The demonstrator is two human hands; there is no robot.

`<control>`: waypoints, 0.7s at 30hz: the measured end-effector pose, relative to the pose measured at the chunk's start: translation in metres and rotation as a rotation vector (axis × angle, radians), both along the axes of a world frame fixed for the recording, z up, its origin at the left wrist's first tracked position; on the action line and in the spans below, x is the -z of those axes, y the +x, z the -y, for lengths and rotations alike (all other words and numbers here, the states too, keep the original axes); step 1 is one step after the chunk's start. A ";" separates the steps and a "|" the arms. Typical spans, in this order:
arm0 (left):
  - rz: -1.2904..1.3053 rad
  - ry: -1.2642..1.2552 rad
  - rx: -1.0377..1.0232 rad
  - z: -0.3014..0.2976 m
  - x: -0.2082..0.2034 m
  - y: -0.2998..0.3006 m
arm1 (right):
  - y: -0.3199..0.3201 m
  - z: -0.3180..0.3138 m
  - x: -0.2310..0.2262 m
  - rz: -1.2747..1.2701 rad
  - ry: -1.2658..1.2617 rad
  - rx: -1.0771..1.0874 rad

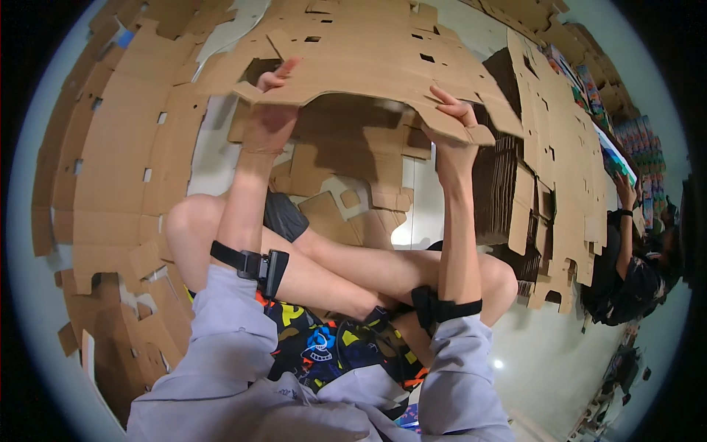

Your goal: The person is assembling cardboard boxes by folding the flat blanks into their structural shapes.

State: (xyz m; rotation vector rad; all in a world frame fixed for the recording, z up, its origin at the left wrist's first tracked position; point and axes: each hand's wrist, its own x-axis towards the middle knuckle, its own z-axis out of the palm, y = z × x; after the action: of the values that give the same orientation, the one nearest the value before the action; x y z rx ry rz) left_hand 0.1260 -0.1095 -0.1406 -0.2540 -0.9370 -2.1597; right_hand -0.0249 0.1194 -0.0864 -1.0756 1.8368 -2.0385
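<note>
Cardboard sheet (361, 70) raised, near edge grasped in left grip (272, 127) and right grip (453, 149), not yet set down; stack (496, 188) beside right grip, loose pieces (322, 168) between, below grips.

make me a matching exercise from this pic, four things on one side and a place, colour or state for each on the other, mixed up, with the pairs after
Things:
1. cardboard sheet
2. cardboard stack
3. sleeves
4. shorts

Descriptions:
A. plain pale grey
B. dark with a multicoloured pattern
C. layered, to the right of the right hand
D. held by both the left hand and the right

Pairs: 1-D, 2-C, 3-A, 4-B
</note>
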 end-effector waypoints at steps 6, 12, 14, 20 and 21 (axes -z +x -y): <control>0.245 0.410 -0.178 0.024 0.077 -0.011 | 0.006 -0.021 -0.009 0.016 -0.080 -0.221; 0.514 0.409 0.031 0.013 0.039 0.004 | 0.000 -0.040 0.019 0.189 0.172 -0.539; 0.423 0.046 0.124 0.035 0.071 0.018 | -0.004 -0.042 0.026 0.429 -0.056 -0.605; 0.492 0.409 0.395 0.009 0.015 0.006 | -0.025 -0.053 0.074 0.630 -0.609 -0.730; 0.487 0.411 0.412 0.005 0.015 0.002 | -0.047 -0.063 0.097 0.819 -0.638 -0.722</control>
State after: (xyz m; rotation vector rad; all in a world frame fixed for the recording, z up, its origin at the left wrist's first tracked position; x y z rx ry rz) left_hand 0.1280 -0.1141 -0.1555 0.3237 -0.7065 -2.8084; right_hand -0.0722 0.1824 -0.1834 -0.6646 0.3362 -2.1034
